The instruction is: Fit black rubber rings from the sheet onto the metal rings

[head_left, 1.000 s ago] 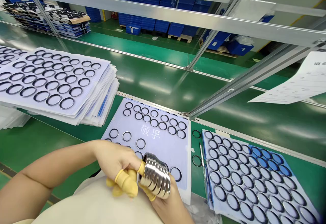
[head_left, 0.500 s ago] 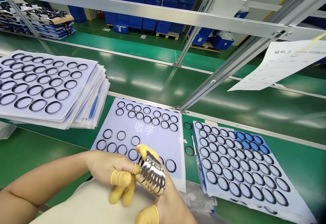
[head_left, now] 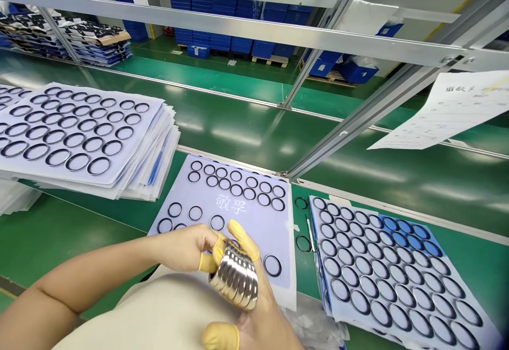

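A row of shiny metal rings [head_left: 235,276], packed side by side, rests in my right hand [head_left: 268,313]. Yellow finger cots cover the fingertips; the right thumb stands away from the rings. My left hand [head_left: 191,249] comes in from the left, its fingers curled and pressed against the far left end of the row. Whether one ring is pinched apart from the others is hidden. Beneath and beyond both hands lies a white sheet [head_left: 258,228] with white printed characters, holding dark-edged rings [head_left: 236,190] in rows at its back and more around its left side. One ring [head_left: 272,265] lies right of my hands.
On the left stands a tall stack of sheets [head_left: 159,154] topped with rings. To the right, another sheet [head_left: 338,313] is covered in rings, with a thin white tool [head_left: 310,233] and two loose rings beside it. A metal frame post [head_left: 338,122] and hanging paper [head_left: 445,111] rise behind.
The view has shifted slightly, so the sheets sit further right. My left fingers have moved up and in against the rings' end. The rings remain in my right hand.
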`<state>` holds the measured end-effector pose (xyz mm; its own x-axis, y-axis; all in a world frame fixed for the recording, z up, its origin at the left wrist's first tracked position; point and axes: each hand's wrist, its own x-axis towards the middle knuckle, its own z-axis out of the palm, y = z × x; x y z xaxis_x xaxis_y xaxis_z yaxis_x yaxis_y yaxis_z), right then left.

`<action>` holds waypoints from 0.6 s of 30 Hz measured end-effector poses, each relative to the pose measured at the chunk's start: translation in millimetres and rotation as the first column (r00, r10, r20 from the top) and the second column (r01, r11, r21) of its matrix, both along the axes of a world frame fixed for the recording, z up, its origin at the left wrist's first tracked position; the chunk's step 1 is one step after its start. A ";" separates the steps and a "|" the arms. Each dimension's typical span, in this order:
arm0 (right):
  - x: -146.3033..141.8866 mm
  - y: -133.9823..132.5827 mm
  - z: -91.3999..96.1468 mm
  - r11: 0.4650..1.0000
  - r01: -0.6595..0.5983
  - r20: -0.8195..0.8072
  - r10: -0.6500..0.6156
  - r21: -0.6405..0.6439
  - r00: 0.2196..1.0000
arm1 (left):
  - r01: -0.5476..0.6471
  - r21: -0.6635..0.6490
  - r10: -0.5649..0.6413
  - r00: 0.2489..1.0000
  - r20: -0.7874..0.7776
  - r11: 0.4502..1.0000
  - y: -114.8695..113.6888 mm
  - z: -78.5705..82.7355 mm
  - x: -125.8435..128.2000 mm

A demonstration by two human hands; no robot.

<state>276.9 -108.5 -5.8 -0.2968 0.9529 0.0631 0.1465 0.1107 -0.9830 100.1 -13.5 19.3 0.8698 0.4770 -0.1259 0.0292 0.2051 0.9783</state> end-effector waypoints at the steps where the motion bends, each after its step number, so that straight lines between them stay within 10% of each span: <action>1: 0.6 0.9 -2.1 0.999 -0.023 -0.007 0.023 0.029 1.000 | -0.023 0.085 0.023 1.000 0.009 0.996 1.6 2.9 -0.9; 10: 11.2 2.5 -15.0 0.990 -0.138 -0.088 0.137 -0.001 0.987 | -0.004 0.439 0.025 0.999 -0.043 0.898 5.8 23.9 -1.6; 18: 12.9 11.2 -7.3 0.959 -0.275 -0.190 0.258 -0.070 0.947 | -0.071 0.857 0.081 0.996 0.034 0.511 3.7 10.7 0.9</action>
<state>289.8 -97.3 -13.1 -0.5332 0.8444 0.0519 -0.0533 0.0277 -0.9982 101.1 -9.8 30.0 0.8263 0.4214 0.3737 0.0651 -0.7305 0.6798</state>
